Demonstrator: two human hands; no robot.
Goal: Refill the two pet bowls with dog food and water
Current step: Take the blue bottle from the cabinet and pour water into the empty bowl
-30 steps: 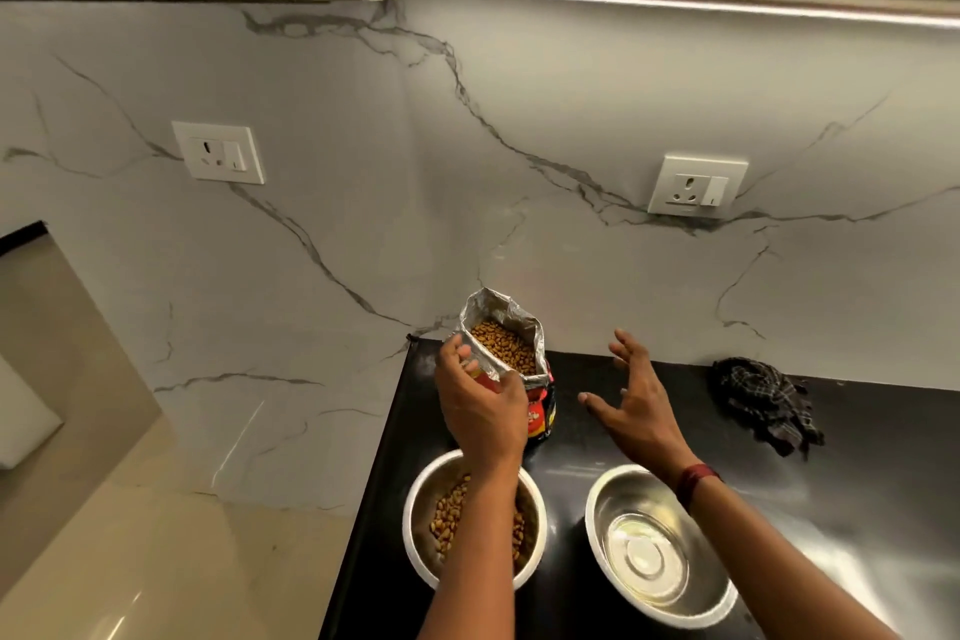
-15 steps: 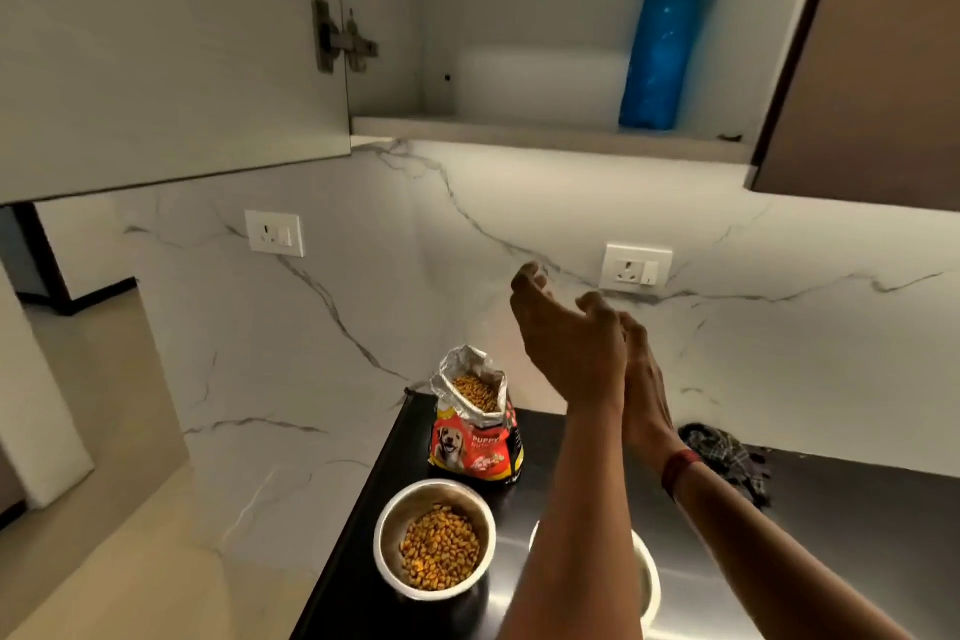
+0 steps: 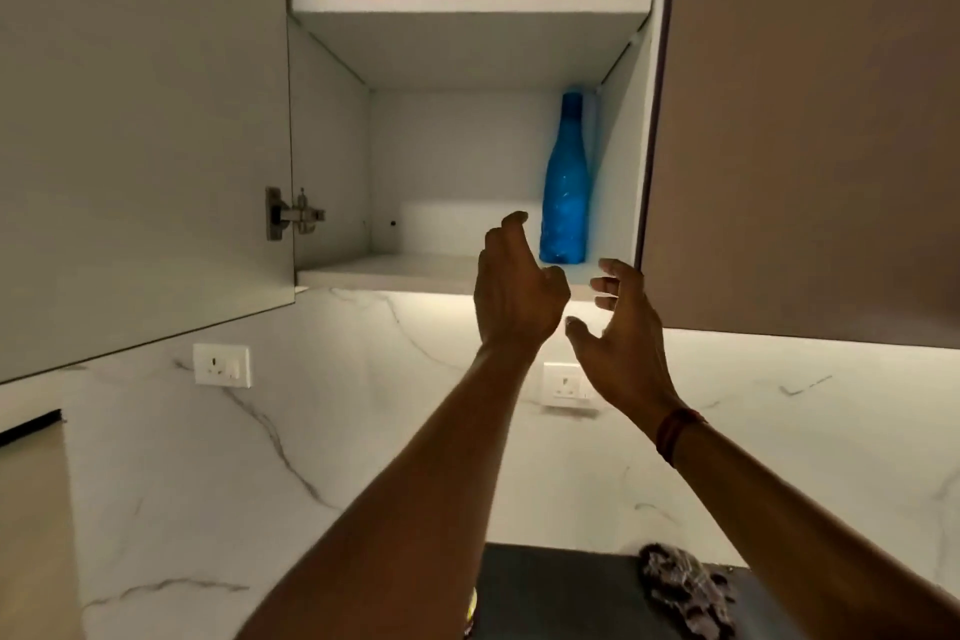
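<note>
- Both hands are empty. The left hand (image 3: 514, 291) is loosely curled and the right hand (image 3: 621, 333) has its fingers spread. Both are raised at frame centre, just short of the bottle.
- The blue bottle (image 3: 565, 182) stands upright at the right end of the lower shelf (image 3: 384, 270), centre-right of frame, close to the cabinet's side wall. The bowls are out of view.
- Risk: the bottle is tall with a small base, so a fingertip knock high up could tip it off the shelf edge.
- Risk: it looks like smooth translucent plastic with a tapered neck. A grip on the taper may slip, so the wide lower body is safer.
- Risk: there is little finger room on the wall side. Can't tell fill level or whether the cap is tight, so it may spill.
- Shelf: matte white panel. At the bottom of frame, a crumpled cloth (image 3: 685, 587) lies on the dark bench (image 3: 561, 587).
</note>
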